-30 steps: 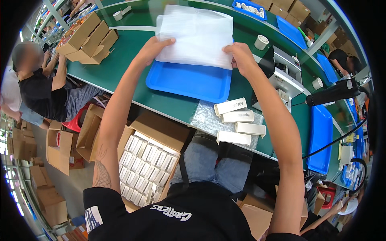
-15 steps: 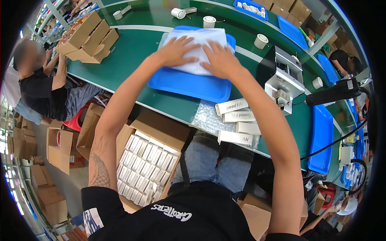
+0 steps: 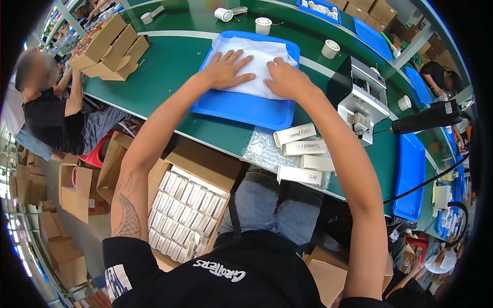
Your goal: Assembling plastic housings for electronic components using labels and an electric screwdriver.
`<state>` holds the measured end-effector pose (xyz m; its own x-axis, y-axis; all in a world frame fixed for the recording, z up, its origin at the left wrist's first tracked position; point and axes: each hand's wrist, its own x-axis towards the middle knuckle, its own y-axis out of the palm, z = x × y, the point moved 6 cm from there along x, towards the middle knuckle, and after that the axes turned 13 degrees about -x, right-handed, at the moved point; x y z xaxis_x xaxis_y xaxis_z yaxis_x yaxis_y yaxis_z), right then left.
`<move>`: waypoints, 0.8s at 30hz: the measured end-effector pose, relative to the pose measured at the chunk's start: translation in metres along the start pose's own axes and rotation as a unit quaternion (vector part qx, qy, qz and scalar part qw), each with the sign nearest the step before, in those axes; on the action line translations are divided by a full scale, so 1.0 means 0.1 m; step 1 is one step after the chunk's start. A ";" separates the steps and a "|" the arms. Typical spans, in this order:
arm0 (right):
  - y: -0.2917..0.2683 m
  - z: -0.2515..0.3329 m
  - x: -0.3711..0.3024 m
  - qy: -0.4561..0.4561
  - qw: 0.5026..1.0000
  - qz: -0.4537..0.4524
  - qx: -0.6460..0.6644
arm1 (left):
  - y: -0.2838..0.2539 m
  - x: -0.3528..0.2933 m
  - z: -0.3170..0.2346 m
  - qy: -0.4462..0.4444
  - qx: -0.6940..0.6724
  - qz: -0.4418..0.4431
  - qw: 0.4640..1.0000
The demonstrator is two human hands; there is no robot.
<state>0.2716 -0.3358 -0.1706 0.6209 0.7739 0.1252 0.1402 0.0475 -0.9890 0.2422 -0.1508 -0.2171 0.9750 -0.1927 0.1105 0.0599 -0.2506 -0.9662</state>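
Note:
A thin white sheet or bag lies in a blue tray on the green bench, spread over its far part. My left hand presses flat on the left side of the sheet, fingers spread. Over its right side rests my right hand, its fingers bent and the thumb apart from them. Neither hand visibly grips anything. What is under the sheet, if anything, cannot be seen. Several white slim boxes lie near the bench edge on bubble wrap.
A black-and-silver machine stands right of the tray, with a black electric screwdriver beyond it. White cylindrical parts stand along the far side. Cardboard boxes sit at left near another person. A carton of small white boxes is below.
The sheet lies flatter and shows more of the tray's far edge. My right hand's fingers have bent from a stretched, spread pose; my left hand stays spread on the sheet.

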 end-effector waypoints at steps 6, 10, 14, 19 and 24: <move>-0.09 0.44 -0.26 -0.015 0.997 0.069 -0.030 | -0.07 0.32 0.01 0.104 -0.117 -0.024 0.987; 0.10 0.39 -0.29 -0.022 0.994 0.074 -0.072 | 0.16 0.63 -0.15 0.040 -0.028 0.013 0.999; -0.02 0.47 -0.35 -0.074 0.994 0.069 -0.042 | 0.15 0.78 0.04 0.016 -0.113 0.018 0.993; -0.13 0.27 -0.49 -0.037 0.998 0.035 0.034 | 0.21 0.83 -0.19 0.066 -0.074 -0.039 0.994; -0.78 0.09 -0.72 -0.015 0.999 -0.027 0.036 | 0.02 0.93 -0.32 0.138 -0.134 -0.092 0.977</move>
<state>0.2086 -0.3898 -0.1028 0.5898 0.7878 0.1777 0.1161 0.1351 -0.9840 0.3256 -0.1997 -0.2010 0.8561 -0.3605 0.3703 0.1342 -0.5369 -0.8329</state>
